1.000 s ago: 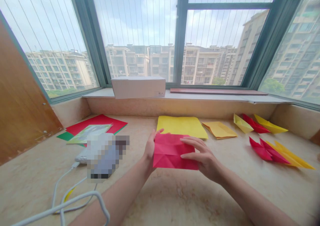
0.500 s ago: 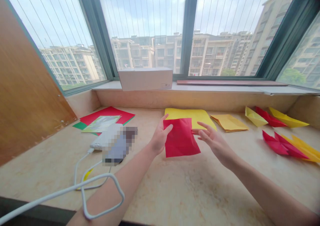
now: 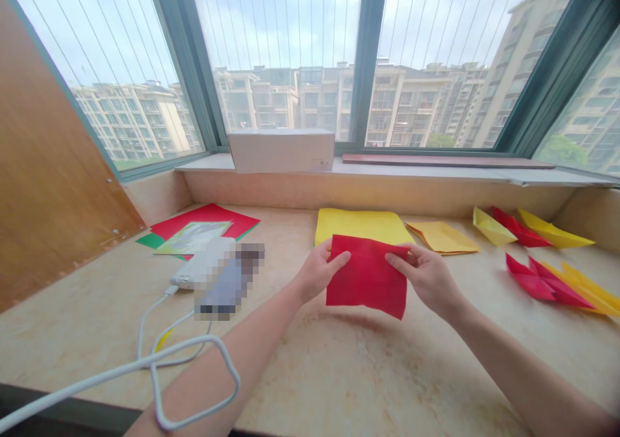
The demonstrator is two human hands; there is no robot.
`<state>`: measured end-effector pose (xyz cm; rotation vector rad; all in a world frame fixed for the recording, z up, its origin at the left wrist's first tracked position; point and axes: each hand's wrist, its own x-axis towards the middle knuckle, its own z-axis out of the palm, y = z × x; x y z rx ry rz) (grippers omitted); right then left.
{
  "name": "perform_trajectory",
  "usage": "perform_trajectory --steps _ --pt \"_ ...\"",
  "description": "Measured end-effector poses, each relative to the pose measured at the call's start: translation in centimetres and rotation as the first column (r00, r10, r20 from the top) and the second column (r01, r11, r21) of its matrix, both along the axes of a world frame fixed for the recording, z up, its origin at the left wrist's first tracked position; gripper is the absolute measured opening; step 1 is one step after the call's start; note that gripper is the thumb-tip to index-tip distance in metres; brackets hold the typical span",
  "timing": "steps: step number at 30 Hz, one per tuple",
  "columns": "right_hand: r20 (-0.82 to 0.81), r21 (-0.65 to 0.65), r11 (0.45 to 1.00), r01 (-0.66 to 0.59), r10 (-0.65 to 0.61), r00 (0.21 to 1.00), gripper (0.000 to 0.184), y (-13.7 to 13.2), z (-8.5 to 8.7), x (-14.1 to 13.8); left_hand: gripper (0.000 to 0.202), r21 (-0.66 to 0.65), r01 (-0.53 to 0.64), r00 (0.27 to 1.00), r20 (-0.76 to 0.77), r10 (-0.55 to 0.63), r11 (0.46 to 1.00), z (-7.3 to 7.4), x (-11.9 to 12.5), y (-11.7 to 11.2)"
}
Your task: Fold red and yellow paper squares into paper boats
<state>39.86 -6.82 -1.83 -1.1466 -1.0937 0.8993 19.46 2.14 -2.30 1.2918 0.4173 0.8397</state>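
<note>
A red square of paper (image 3: 367, 275) hangs just above the marble ledge (image 3: 339, 372), held by both my hands. My left hand (image 3: 317, 270) pinches its upper left corner, thumb on the front. My right hand (image 3: 429, 277) pinches its upper right corner. The paper's lower edge hangs free over the ledge. Behind it lies a flat yellow sheet (image 3: 361, 225).
Folded yellow paper (image 3: 442, 237) and several red and yellow folded figures (image 3: 547, 275) lie at the right. Red and green sheets (image 3: 198, 227) lie at the left, beside a white device (image 3: 203, 266) with white cables (image 3: 165, 359). A white box (image 3: 281, 150) stands on the window sill.
The red paper was held by both hands, then by the left hand alone as it turned. Now my right hand grips its right corner again, and the sheet faces me flat.
</note>
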Motion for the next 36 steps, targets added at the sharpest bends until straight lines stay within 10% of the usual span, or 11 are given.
perform_trajectory --steps 6,19,30,36 --pt "0.014 -0.084 0.97 -0.229 0.231 0.973 0.044 -0.3 1.4 1.1 0.033 -0.009 -0.008 1.0 -0.022 0.008 1.0 0.5 0.1 -0.2" --pt "0.118 0.061 0.995 -0.079 0.072 0.99 0.012 -0.3 0.0 4.0 0.011 0.086 -0.062 0.998 0.029 0.06 0.994 0.6 -0.8 0.2" --pt "0.283 0.041 0.999 0.023 -0.034 0.959 0.027 0.3 -0.2 2.5 0.052 0.058 -0.119 0.991 -0.055 0.122 0.991 0.9 0.2 -0.1" --pt "0.102 0.054 0.998 -0.028 0.022 0.994 0.047 0.5 -0.4 1.8 0.035 0.082 -0.064 0.981 -0.177 0.078 0.995 1.1 0.1 -0.6"
